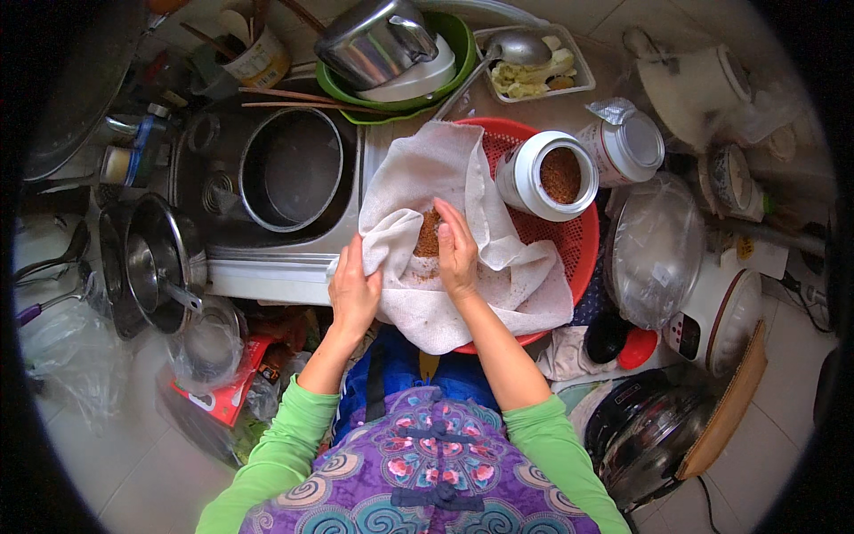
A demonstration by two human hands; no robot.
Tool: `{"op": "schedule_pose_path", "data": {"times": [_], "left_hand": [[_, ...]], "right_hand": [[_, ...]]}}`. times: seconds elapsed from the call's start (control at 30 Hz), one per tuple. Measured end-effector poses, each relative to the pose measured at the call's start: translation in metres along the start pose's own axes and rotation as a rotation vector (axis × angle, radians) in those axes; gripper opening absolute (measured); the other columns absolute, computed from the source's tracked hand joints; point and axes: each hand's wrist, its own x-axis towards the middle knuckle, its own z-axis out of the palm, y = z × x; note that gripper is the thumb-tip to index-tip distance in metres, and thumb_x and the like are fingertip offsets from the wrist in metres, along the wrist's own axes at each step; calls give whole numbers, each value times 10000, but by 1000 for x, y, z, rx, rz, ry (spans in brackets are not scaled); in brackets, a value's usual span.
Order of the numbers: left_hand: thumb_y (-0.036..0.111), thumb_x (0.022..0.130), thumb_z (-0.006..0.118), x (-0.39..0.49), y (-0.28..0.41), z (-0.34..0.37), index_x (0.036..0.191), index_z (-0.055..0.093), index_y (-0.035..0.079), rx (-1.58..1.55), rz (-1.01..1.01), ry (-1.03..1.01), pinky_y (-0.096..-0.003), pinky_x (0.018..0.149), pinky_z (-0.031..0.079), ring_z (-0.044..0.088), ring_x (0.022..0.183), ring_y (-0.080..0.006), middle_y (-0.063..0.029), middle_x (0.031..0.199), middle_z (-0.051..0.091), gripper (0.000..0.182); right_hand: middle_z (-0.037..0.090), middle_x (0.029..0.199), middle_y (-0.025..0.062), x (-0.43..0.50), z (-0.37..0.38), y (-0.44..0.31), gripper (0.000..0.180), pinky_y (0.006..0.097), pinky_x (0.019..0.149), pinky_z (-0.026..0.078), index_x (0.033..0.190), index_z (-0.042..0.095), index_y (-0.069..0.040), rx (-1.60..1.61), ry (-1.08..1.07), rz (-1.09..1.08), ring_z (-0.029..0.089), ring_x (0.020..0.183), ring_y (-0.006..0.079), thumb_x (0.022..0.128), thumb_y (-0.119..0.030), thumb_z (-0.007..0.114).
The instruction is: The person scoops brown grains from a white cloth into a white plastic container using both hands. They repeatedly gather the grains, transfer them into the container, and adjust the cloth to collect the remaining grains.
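A white woven cloth (427,160) lies spread over a red perforated plastic basket (580,260), with a heap of brown granules (429,237) on it. My left hand (355,284) grips the cloth's left edge between thumb and fingers. Over the cloth, just right of the granules, my right hand (457,250) is held upright with its fingers together; whether it pinches any cloth is not clear. A white canister (514,175), open at the top and holding similar brown granules, stands in the basket's upper right. Loose granules are scattered on the cloth below the heap.
On the left is a sink (217,240) with a round metal pot (291,170). Behind stand a green basin (460,53) with a steel pot (373,43) and a plastic tray (587,73) with a ladle. A lidded canister (630,150) and a plastic-wrapped dish (657,250) are to the right.
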Motion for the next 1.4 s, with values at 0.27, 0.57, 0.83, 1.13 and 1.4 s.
{"op": "schedule_pose_path", "data": {"times": [0.27, 0.57, 0.83, 1.13, 1.4], "left_hand": [[37, 865, 538, -1, 12, -13, 1084, 601, 5, -315, -13, 104, -358, 734, 487, 636, 842, -335, -210, 930, 636, 230], [85, 954, 467, 1, 34, -14, 1170, 535, -27, -1009, -273, -12, -295, 889, 426, 575, 1007, -192, -103, 1098, 614, 253], [190, 887, 574, 7, 34, -13, 1265, 462, -55, -1363, -587, -147, -334, 938, 431, 564, 1076, -226, -155, 1191, 574, 464], [328, 716, 762, 38, 32, -5, 1329, 376, -66, -180, -251, 130, -385, 882, 455, 575, 1014, -367, -256, 1112, 554, 824], [54, 832, 622, 47, 15, 14, 988, 668, -14, -177, -42, 253, -350, 759, 474, 620, 852, -283, -173, 982, 627, 176]], "right_hand": [[598, 1187, 169, 3, 3, 7, 439, 350, 973, 411, 1154, 595, 30, 36, 73, 44, 554, 1130, 295, 1003, -308, 362], [606, 1178, 162, 4, 3, 5, 448, 339, 968, 410, 1131, 610, 33, 105, 104, 122, 560, 1120, 282, 1000, -316, 361], [616, 1159, 155, 5, 2, 3, 495, 321, 979, 391, 1124, 609, 53, 106, 97, 113, 555, 1120, 256, 1001, -350, 350], [621, 1148, 149, 5, 3, 7, 482, 319, 964, 401, 1100, 617, 52, 106, 106, 85, 564, 1105, 254, 1003, -337, 351], [621, 1145, 148, 4, 2, 9, 478, 321, 960, 418, 1104, 616, 56, 160, 145, 95, 570, 1095, 241, 1007, -329, 348]]}}
